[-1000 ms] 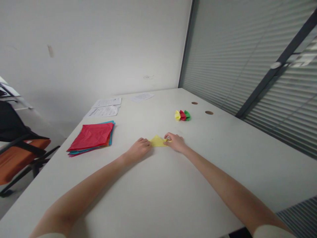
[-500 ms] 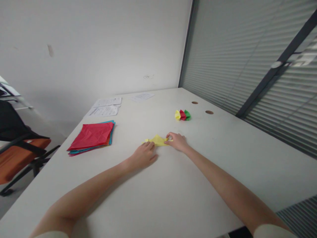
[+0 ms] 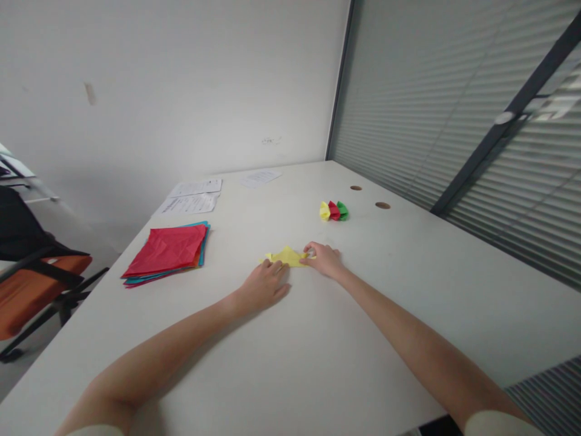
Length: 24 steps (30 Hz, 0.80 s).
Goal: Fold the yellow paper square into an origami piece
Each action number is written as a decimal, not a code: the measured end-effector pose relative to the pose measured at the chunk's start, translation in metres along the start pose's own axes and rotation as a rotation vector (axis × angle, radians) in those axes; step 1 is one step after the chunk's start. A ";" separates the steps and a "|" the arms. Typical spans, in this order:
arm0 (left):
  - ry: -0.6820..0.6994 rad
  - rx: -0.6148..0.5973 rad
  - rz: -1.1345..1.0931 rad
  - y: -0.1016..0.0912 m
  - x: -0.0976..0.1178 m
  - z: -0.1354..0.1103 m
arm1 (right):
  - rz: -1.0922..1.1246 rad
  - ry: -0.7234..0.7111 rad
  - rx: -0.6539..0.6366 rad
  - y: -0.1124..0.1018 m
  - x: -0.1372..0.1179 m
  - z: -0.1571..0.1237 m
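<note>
A folded yellow paper (image 3: 287,257) lies flat on the white table (image 3: 318,339) between my hands. My left hand (image 3: 265,283) rests just in front of its near edge, fingers stretched out and lying flat on the table, holding nothing. My right hand (image 3: 323,259) is at the paper's right corner, fingers curled and pinching that corner down.
A stack of coloured paper sheets (image 3: 169,251), red on top, lies to the left. Three small folded pieces, yellow, red and green (image 3: 334,211), sit further back. Printed sheets (image 3: 193,197) lie at the far left, two cable holes (image 3: 382,205) at the right, an orange chair (image 3: 31,281) beside the table.
My left hand has drawn back from the yellow paper's left corner toward me and flattened on the table, uncovering that corner. The right hand has stayed on the right corner.
</note>
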<state>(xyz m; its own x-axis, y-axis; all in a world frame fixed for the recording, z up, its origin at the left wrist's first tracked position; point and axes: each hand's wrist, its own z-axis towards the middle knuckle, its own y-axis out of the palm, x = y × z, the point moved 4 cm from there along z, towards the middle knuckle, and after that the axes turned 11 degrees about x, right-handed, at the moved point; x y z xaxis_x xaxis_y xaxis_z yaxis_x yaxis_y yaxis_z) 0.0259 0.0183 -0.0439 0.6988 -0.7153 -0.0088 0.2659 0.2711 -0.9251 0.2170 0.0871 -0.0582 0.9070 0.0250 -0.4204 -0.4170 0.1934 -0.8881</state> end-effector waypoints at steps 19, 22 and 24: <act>-0.034 -0.003 -0.016 0.000 -0.004 -0.001 | -0.025 -0.061 0.060 -0.010 0.021 0.004; -0.045 0.004 -0.015 0.000 -0.004 0.000 | 0.065 -0.090 0.209 -0.023 0.009 -0.002; -0.072 0.009 -0.008 0.000 -0.006 0.000 | 0.096 -0.205 0.275 -0.029 -0.008 -0.011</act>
<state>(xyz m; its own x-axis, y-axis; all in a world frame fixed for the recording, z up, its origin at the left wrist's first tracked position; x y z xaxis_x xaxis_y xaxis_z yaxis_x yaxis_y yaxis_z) 0.0223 0.0226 -0.0439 0.7424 -0.6694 0.0267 0.2777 0.2712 -0.9216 0.2213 0.0709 -0.0317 0.8692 0.2465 -0.4287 -0.4945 0.4364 -0.7517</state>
